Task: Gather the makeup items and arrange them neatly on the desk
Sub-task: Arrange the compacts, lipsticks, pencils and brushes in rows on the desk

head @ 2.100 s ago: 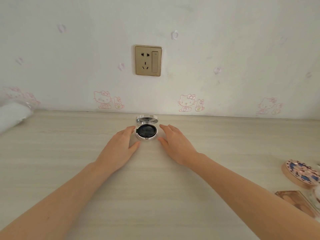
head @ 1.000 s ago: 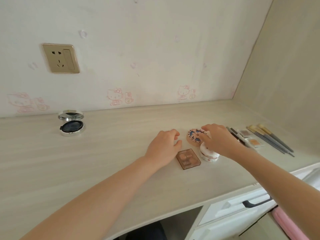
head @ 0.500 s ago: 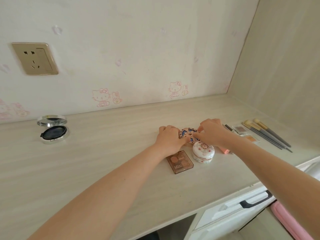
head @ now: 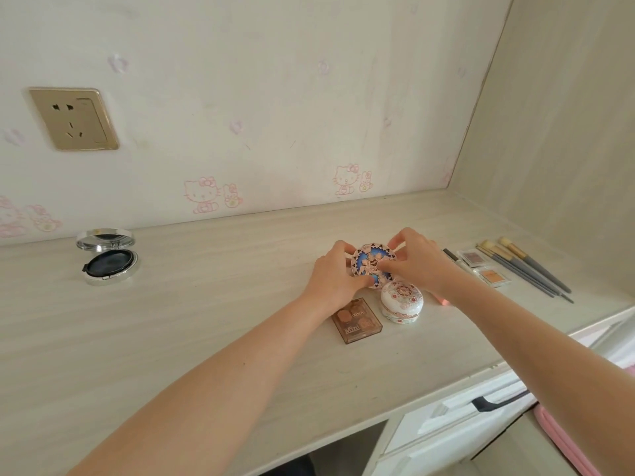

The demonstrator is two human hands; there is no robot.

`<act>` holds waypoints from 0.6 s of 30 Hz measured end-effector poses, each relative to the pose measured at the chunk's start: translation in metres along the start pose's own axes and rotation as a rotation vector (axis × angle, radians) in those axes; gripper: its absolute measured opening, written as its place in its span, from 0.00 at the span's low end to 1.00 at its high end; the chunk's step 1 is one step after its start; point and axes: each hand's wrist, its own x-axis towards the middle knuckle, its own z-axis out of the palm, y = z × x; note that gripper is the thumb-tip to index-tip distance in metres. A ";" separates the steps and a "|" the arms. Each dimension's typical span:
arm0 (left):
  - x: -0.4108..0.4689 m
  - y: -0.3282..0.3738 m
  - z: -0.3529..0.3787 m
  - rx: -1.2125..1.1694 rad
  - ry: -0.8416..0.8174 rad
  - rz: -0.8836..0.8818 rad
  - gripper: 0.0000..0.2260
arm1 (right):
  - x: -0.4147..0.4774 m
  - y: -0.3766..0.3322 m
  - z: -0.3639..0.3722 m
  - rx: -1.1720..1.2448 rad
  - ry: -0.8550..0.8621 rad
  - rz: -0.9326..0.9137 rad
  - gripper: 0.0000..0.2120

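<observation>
We hold the patterned compact (head: 372, 266) between both hands, right of the desk's (head: 206, 321) centre. Its blue and rose lid is tilted towards us. We cannot tell whether its lower edge touches the desk.

1. Left hand (head: 335, 276): the fingers curl round the compact's left rim, with the thumb at its lower edge.
2. Right hand (head: 421, 266): the fingertips pinch the compact's upper right rim, and the thumb lies across its face.

Items on the desk:

- Jar (head: 402, 301): white, with a floral lid that is closed. It stands just below the compact and under our right wrist.
- Palette (head: 357, 321): brown and clear, lying flat just beside the jar on its left.
- Pink item (head: 443, 298): mostly hidden behind our right forearm; we cannot tell what it is.
- Pencil (head: 455, 257): lies near our right hand, on its right.
- Two pans (head: 472, 257): small and square, lying between the pencil and the brushes.
- Brushes (head: 525, 266): grey handles, lying side by side near the right wall.
- Open compact (head: 108, 261): silver, lid up, dark pad showing. It lies far left, well apart from the other items.

A gold socket (head: 74, 118) is set in the wall above the open compact. A dark drawer handle (head: 498, 403) shows below the desk edge.
</observation>
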 end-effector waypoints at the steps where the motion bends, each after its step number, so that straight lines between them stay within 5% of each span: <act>1: -0.001 0.003 -0.002 -0.023 0.019 0.011 0.24 | -0.001 -0.001 -0.001 0.033 0.010 -0.016 0.19; 6: 0.002 0.015 -0.014 -0.139 0.127 0.047 0.12 | -0.001 -0.008 -0.003 0.091 0.061 -0.091 0.14; 12: -0.001 0.018 -0.039 -0.225 0.138 0.073 0.13 | -0.001 -0.023 -0.009 0.158 0.077 -0.143 0.10; 18: -0.019 0.009 -0.078 -0.359 0.106 0.048 0.13 | -0.012 -0.049 -0.004 0.483 -0.035 -0.125 0.06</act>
